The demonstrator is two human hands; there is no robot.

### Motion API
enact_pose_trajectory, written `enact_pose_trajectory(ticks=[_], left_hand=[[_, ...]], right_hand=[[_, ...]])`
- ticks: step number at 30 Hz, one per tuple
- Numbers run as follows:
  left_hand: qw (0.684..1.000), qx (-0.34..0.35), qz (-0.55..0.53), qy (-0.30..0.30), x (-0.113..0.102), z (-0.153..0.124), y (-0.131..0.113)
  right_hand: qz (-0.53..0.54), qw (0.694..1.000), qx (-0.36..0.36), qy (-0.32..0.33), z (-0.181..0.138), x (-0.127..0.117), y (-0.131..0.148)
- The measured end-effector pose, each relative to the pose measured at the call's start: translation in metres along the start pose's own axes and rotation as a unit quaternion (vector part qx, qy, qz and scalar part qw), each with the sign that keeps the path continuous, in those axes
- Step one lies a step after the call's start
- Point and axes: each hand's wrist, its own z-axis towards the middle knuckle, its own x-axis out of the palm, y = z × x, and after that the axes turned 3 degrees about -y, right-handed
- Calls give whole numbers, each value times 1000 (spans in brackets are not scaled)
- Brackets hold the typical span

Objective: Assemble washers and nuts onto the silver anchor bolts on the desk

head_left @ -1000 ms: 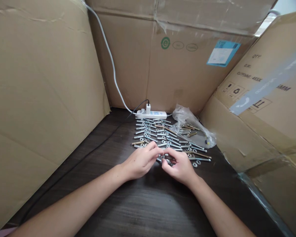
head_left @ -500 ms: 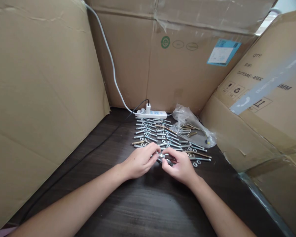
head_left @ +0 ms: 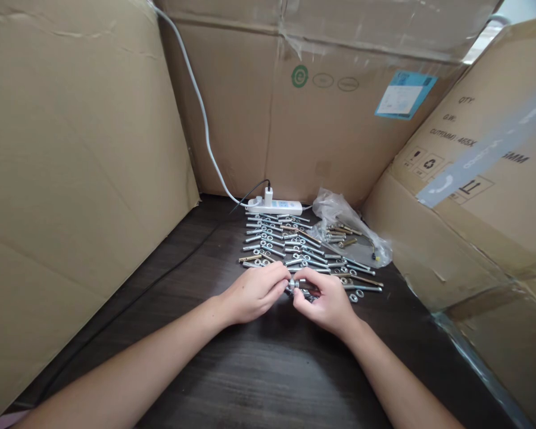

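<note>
Between my fingertips, low over the dark table, is a silvery bolt (head_left: 292,285) with what look like a nut and washers at its end. My left hand (head_left: 252,293) is closed, thumb and fingers pinching the left end of it. From the other side, my right hand (head_left: 325,298) grips it between thumb and index finger, and its palm hides the rest. Just beyond both hands lie rows of silvery bolts (head_left: 312,261) and sleeves, with nuts and washers among them. Two loose washers (head_left: 354,298) rest right of my right hand.
A white power strip (head_left: 279,207) with a plugged-in adapter sits behind the rows. A clear plastic bag (head_left: 339,208) with brassy bolts lies at the back right. A black cable (head_left: 161,277) crosses the table (head_left: 259,381) on the left. Cardboard boxes (head_left: 232,119) wall in three sides.
My left fingers have shifted slightly and curled further over around the bolt's end. The right hand stays almost where it was.
</note>
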Motion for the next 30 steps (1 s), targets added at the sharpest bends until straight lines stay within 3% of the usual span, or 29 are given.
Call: enact_pose_trajectory(ticks=[9, 18, 30], left_hand=[[1000, -21, -2, -22, 1, -1, -2], [999, 37, -20, -28, 3, -4, 3], [1000, -12, -8, -6, 2, 0, -1]], right_hand=[[3, 1000, 2, 2, 0, 0, 0], [1, 1000, 8, 15, -1, 0, -1], [-3, 1000, 10, 10, 0, -1, -1]])
